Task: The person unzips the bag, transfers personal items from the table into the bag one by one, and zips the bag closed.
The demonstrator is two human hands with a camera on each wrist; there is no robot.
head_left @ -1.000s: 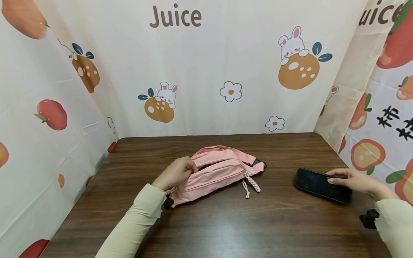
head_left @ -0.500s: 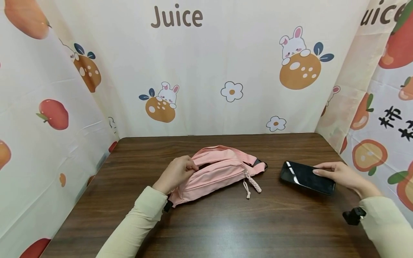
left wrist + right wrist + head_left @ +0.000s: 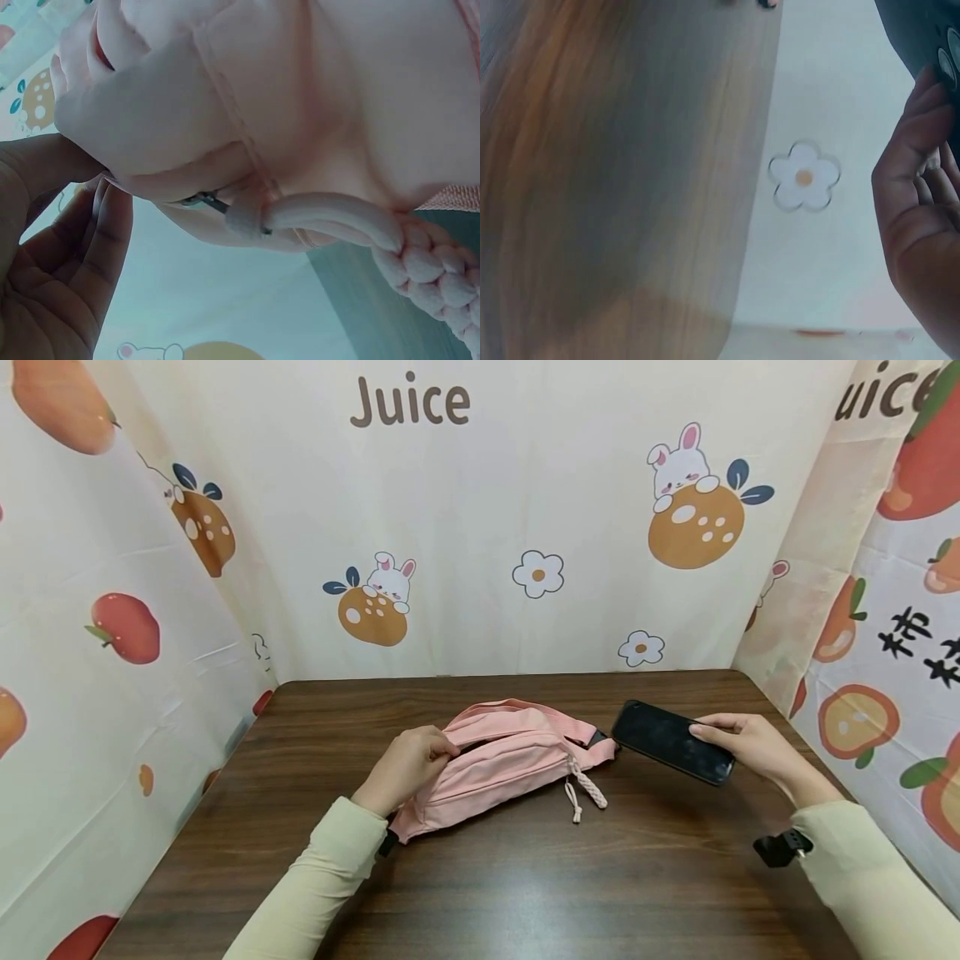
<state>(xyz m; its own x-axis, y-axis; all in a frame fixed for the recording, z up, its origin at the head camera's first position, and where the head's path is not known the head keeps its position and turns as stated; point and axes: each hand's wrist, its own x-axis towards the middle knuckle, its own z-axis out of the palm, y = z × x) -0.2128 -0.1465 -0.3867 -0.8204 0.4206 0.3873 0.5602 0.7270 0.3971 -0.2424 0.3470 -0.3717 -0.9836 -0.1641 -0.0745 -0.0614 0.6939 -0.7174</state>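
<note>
A pink waist bag (image 3: 495, 777) lies on the table, its long opening along the top partly parted. My left hand (image 3: 411, 767) pinches the edge of that opening near the bag's left end; the left wrist view shows thumb and fingertips meeting on the pink cloth (image 3: 172, 112). A braided cord pull (image 3: 588, 785) hangs from the zipper at the right end. To the right, my right hand (image 3: 757, 752) grips a black smartphone (image 3: 671, 741) by its right end, screen up, raised above the table. In the right wrist view, round camera lenses show on the phone (image 3: 937, 37).
The brown wooden table (image 3: 570, 893) ends at a fabric backdrop (image 3: 480, 510) printed with fruit, rabbits and flowers. Side curtains (image 3: 885, 610) stand along both table sides. A black buckle and strap end (image 3: 597, 737) sit at the bag's right end.
My right hand has lifted the smartphone off the table and carried it left, close to the bag's right end. The left hand and the bag have stayed nearly still.
</note>
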